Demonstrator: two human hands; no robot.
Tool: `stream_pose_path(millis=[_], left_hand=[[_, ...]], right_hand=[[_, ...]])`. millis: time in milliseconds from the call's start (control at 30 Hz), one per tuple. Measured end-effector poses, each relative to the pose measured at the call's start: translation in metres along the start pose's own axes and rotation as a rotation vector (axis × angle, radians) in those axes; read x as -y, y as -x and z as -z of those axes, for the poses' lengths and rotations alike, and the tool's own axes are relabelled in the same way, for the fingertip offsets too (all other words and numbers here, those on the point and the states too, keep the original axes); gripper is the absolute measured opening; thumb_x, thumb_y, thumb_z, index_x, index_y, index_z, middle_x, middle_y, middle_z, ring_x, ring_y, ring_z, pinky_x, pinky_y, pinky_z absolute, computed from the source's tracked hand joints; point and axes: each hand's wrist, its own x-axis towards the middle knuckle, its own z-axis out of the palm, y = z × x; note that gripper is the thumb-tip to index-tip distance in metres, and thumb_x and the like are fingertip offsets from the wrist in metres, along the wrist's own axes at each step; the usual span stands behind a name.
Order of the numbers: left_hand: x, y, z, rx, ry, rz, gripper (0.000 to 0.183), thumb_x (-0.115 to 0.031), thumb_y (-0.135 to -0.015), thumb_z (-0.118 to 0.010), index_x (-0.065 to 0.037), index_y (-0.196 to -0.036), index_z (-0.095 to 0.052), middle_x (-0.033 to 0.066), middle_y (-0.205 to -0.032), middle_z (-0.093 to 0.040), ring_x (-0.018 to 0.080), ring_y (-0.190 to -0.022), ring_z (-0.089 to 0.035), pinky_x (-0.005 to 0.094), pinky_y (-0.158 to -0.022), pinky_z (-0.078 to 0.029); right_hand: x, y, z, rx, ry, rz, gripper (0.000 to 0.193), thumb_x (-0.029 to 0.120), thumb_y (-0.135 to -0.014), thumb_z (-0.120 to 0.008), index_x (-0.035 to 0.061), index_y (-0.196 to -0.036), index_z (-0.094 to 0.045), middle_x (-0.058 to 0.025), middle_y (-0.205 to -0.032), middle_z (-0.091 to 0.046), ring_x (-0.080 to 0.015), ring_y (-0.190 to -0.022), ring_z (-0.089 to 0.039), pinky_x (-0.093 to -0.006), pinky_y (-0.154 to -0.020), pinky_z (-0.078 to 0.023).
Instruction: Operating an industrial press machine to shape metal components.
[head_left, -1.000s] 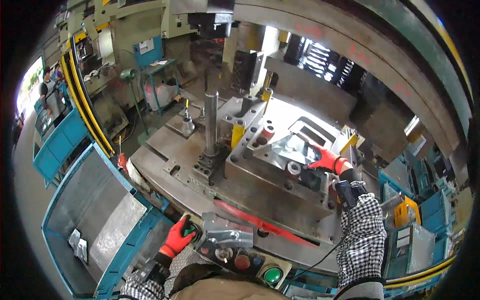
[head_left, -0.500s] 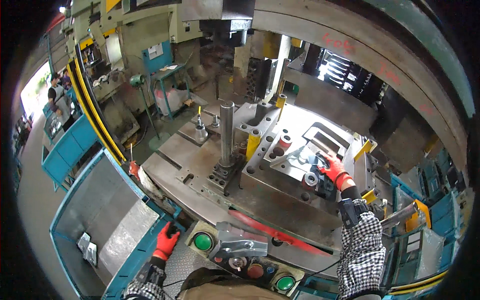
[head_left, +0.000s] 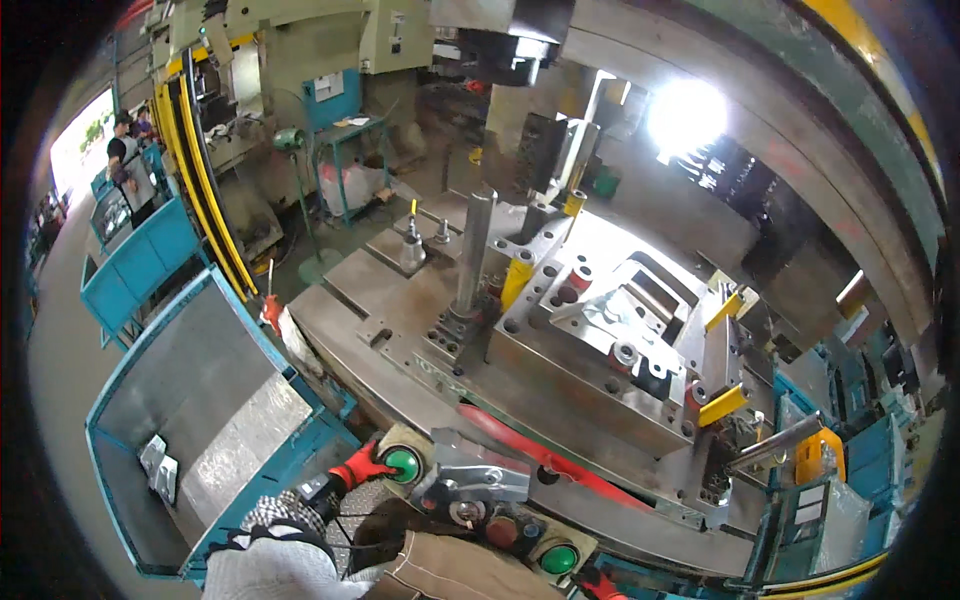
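Note:
My left hand point(head_left: 362, 466), in a red glove, reaches to the left green push button point(head_left: 403, 464) of the control panel, its stretched fingers at the button's edge. Low in the picture my right hand point(head_left: 600, 586), also red-gloved, is beside the right green push button point(head_left: 558, 560). The lower edge cuts most of that hand off, and its fingers are hard to make out. A bent sheet-metal part point(head_left: 485, 472) lies on the panel between the buttons. Another flat, shiny sheet-metal part point(head_left: 615, 315) rests on the lower press die point(head_left: 560, 365), apart from both hands.
A blue-framed metal bin point(head_left: 260, 440) at left holds a few shaped metal parts point(head_left: 160, 470). A steel guide post point(head_left: 475, 250) rises from the press bed. Yellow posts point(head_left: 722, 404) stand around the die. The press ram hangs above. People point(head_left: 130, 170) stand far left.
My right hand has left the metal part on the die and come down to the right green button. My left hand has moved right and up to the left green button. The view has shifted slightly.

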Motion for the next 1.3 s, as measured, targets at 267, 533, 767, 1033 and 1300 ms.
stream_pose_path(millis=[267, 533, 767, 1033, 1300], left_hand=[[0.049, -0.025, -0.001, -0.049, -0.075, 0.023, 0.126, -0.052, -0.061, -0.098, 0.009, -0.153, -0.038, 0.0245, -0.149, -0.054, 0.0312, -0.14, -0.052, 0.0393, -0.117, -0.041], [0.081, -0.044, 0.004, -0.094, 0.006, 0.045, 0.119, -0.043, -0.058, -0.1, 0.01, -0.149, -0.044, 0.0224, -0.141, -0.062, 0.0303, -0.133, -0.058, 0.04, -0.112, -0.047], [0.068, -0.039, 0.009, -0.089, 0.071, -0.038, 0.111, -0.033, -0.065, -0.098, 0.01, -0.15, -0.042, 0.0201, -0.137, -0.064, 0.0252, -0.119, -0.065, 0.038, -0.102, -0.053], [0.04, -0.028, 0.015, -0.093, 0.042, 0.025, 0.074, -0.013, -0.07, -0.093, 0.003, -0.134, -0.059, 0.0097, -0.11, -0.074, 0.0191, -0.098, -0.071, 0.0355, -0.088, -0.059], [0.051, -0.037, 0.017, -0.086, 0.128, 0.081, 0.077, -0.012, -0.07, -0.093, 0.003, -0.137, -0.058, 0.0094, -0.119, -0.072, 0.0185, -0.102, -0.069, 0.0352, -0.091, -0.058]], right_hand=[[-0.055, -0.044, -0.107, -0.548, -0.219, 0.223, 0.096, 0.046, -0.069, -0.094, 0.0016, -0.143, -0.052, -0.0176, -0.133, -0.066, -0.0319, -0.125, -0.062, -0.0432, -0.105, -0.05], [-0.031, -0.034, -0.11, -0.562, 0.086, -0.037, 0.121, 0.06, -0.063, -0.091, 0.0031, -0.155, -0.036, -0.025, -0.145, -0.054, -0.0406, -0.133, -0.054, -0.0484, -0.108, -0.048], [-0.014, -0.032, -0.11, -0.64, 0.155, -0.021, 0.107, 0.064, -0.067, -0.087, -0.001, -0.142, -0.047, -0.0264, -0.134, -0.06, -0.0423, -0.127, -0.057, -0.0504, -0.104, -0.049], [-0.025, -0.046, -0.122, -0.581, 0.15, -0.037, 0.112, 0.066, -0.066, -0.086, 0.0022, -0.147, -0.043, -0.0251, -0.136, -0.058, -0.0424, -0.128, -0.056, -0.0514, -0.104, -0.048], [-0.024, -0.048, -0.125, -0.559, 0.138, -0.109, 0.121, 0.071, -0.062, -0.086, -0.0012, -0.149, -0.04, -0.0268, -0.136, -0.058, -0.0426, -0.126, -0.057, -0.0513, -0.104, -0.049]])
